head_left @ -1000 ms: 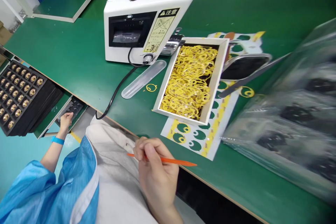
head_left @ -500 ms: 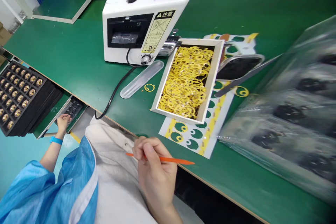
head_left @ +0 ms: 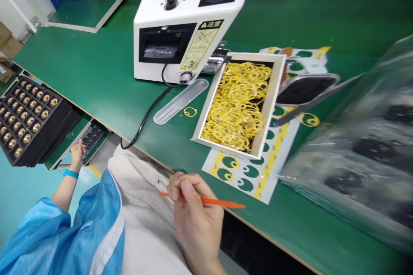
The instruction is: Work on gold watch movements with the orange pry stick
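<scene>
My right hand is shut on an orange plastic pry stick, held like a pen above the table's front edge. My left hand, with a blue wristband, is low at the left, its fingers at the edge of a black blister tray. Its grip is hard to see. Beyond my right hand, a white-rimmed box is full of tangled yellow ring-shaped cutouts. A printed yellow-and-green sheet lies under the box, and one loose yellow cutout sits on the green mat.
A white tape dispenser with a black cable stands behind the box, next to a clear plastic tube. A blurred plastic bag fills the right. Gold parts sit in a black tray at the left.
The whole view has shifted slightly, so the table items sit a little further right and lower. My left hand is slightly higher on the black tray. The orange stick stays in my right hand.
</scene>
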Tool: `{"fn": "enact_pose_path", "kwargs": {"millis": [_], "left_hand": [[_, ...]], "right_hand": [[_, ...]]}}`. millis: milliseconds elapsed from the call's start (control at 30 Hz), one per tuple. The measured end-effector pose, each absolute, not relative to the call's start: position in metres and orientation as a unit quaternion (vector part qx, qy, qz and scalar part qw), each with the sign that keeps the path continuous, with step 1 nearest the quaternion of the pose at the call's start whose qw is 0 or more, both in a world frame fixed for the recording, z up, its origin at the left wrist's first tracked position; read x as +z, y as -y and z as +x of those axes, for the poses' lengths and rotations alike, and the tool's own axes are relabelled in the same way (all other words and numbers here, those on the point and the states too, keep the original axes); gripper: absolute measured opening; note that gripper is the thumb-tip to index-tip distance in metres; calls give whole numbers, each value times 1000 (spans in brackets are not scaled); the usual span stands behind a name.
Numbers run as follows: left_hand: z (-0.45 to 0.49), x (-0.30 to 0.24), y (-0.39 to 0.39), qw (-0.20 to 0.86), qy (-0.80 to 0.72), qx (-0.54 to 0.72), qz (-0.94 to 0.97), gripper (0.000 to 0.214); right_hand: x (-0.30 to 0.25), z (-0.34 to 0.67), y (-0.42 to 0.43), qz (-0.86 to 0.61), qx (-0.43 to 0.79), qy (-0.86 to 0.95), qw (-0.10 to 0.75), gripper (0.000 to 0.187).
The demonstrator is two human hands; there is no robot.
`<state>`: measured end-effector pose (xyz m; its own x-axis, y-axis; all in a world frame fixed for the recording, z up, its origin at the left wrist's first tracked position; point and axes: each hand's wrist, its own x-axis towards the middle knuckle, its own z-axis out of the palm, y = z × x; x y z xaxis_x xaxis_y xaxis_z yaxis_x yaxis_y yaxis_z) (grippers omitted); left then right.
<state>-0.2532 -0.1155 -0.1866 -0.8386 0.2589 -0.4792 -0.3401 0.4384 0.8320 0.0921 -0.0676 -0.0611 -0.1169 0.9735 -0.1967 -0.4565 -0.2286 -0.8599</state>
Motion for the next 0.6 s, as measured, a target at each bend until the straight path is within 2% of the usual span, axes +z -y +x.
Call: {"fn": "enact_pose_path", "kwargs": {"millis": [200,367,600], "left_hand": [[-290,-134,108,229,-709,662,-80,37],[-333,-75,105,258,-619,729,-137,37],[-344,-70,115,269,-591,731,-212,37]], "right_hand": [[-60,90,65,-402,677,332,520,40],[-60,89,63,-402,684,336,508,42],[-64,91,62,-392,702,327,496,41]]}}
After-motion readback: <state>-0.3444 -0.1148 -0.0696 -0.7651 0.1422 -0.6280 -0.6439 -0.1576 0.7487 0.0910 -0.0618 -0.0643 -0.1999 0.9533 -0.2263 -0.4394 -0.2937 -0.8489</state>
